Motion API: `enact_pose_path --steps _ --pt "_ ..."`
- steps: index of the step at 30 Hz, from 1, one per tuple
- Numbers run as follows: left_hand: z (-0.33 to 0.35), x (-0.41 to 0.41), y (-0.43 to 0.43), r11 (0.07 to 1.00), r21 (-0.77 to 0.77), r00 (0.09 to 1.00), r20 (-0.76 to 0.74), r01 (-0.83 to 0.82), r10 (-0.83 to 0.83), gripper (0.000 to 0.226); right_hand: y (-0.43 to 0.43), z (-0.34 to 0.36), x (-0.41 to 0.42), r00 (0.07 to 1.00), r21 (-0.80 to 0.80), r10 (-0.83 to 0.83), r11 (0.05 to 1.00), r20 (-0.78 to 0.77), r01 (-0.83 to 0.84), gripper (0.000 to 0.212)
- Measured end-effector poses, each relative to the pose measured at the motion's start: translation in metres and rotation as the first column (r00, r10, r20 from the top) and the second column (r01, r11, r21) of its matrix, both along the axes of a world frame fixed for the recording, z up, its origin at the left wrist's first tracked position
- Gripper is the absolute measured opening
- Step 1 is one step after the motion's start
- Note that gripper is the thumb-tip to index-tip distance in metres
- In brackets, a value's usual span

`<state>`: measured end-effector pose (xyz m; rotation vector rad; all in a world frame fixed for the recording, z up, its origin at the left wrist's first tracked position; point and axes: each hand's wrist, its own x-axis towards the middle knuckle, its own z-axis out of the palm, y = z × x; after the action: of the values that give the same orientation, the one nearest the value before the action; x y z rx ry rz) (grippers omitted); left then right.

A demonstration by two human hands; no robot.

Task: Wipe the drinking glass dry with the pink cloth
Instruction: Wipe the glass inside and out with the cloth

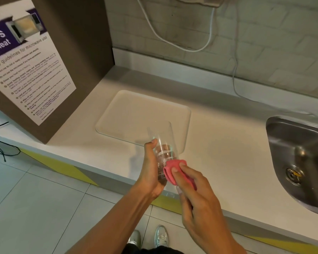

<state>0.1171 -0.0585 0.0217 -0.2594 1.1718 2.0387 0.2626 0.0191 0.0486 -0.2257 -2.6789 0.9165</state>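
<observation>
Left hand [151, 167] gripped the glass [162, 142] by its base, mouth tilted away over the tray [117, 114], right hand [196, 191] pinched the pink cloth [173, 171] against its lower side, mid-wipe; next likely needs rotating glass.

The cloth [174, 170] is plain pink. The glass [162, 142] is clear and colourless. The tray [128, 110] is pale cream, close to the off-white counter [218, 143]. The sink [299, 158] is grey steel. The counter's front edge carries yellow and grey slanted stripes [62, 165]. The poster [26, 70] is white with a purple header. The floor [35, 208] is pale grey tile.
</observation>
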Motion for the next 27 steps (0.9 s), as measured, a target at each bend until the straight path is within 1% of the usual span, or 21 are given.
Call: enact_pose_path --steps 3,4,6,8,9,12,13,16,17,18,20,21,22,25,27 --pt "-0.002 0.009 0.004 1.0 -0.023 1.0 0.001 0.02 -0.02 0.06 0.01 0.004 -0.017 0.994 -0.201 -0.107 0.975 -0.027 0.099 0.056" --pt "-0.002 0.01 0.004 1.0 -0.02 1.0 0.004 0.015 -0.014 0.061 0.009 0.005 -0.019 0.993 -0.224 -0.11 0.97 -0.037 0.099 0.054" --pt "-0.002 0.007 0.001 1.0 -0.012 1.0 -0.009 -0.003 0.003 0.062 0.001 0.005 -0.012 0.997 -0.136 -0.07 0.989 -0.033 0.065 0.058" --pt "-0.001 0.004 -0.001 1.0 0.0 1.0 -0.015 -0.016 0.016 0.06 -0.004 -0.001 0.004 1.0 -0.026 -0.01 1.0 -0.02 0.01 0.068" --pt "-0.002 0.005 -0.001 1.0 -0.003 1.0 -0.015 -0.015 0.015 0.059 -0.001 -0.004 0.007 1.0 -0.029 -0.007 1.0 -0.022 0.006 0.069" --pt "-0.007 0.013 0.002 1.0 -0.02 1.0 -0.005 0.008 -0.008 0.06 0.009 -0.001 -0.006 0.995 -0.186 -0.095 0.979 -0.031 0.088 0.054" --pt "-0.008 0.014 0.003 1.0 -0.011 1.0 -0.005 0.01 -0.01 0.061 0.009 0.0 -0.008 0.995 -0.192 -0.095 0.978 -0.039 0.086 0.053" --pt "-0.005 0.009 0.001 1.0 -0.003 1.0 -0.009 -0.018 0.018 0.062 0.0 -0.001 0.003 0.999 -0.033 -0.029 0.999 -0.042 0.028 0.064" --pt "-0.004 0.008 0.001 1.0 -0.002 1.0 -0.008 -0.025 0.025 0.06 0.001 -0.006 0.009 0.999 -0.013 -0.003 1.0 -0.036 0.002 0.068" --pt "-0.004 0.008 0.0 1.0 -0.007 1.0 -0.014 -0.02 0.02 0.06 0.003 -0.008 0.011 0.999 -0.046 -0.007 0.999 -0.031 0.005 0.069" --pt "-0.005 0.013 0.002 1.0 -0.018 0.999 -0.03 0.011 -0.012 0.06 0.01 -0.006 0.005 0.996 -0.186 -0.077 0.98 -0.032 0.07 0.056" --pt "-0.007 0.016 0.003 1.0 -0.016 0.999 -0.029 0.026 -0.026 0.062 0.012 -0.003 0.0 0.994 -0.227 -0.097 0.97 -0.039 0.086 0.051" --pt "-0.008 0.019 0.005 0.999 -0.007 0.999 -0.029 0.034 -0.034 0.064 0.013 0.0 -0.004 0.993 -0.229 -0.103 0.969 -0.055 0.088 0.049" --pt "-0.011 0.02 0.003 0.999 0.015 0.997 -0.068 0.041 -0.04 0.069 0.011 0.004 -0.003 0.995 -0.142 -0.076 0.988 -0.063 0.067 0.05" --pt "-0.006 0.023 0.001 0.998 -0.025 0.992 -0.111 0.057 -0.059 0.077 0.012 0.002 0.0 0.996 -0.129 -0.078 0.989 -0.043 0.072 0.051"
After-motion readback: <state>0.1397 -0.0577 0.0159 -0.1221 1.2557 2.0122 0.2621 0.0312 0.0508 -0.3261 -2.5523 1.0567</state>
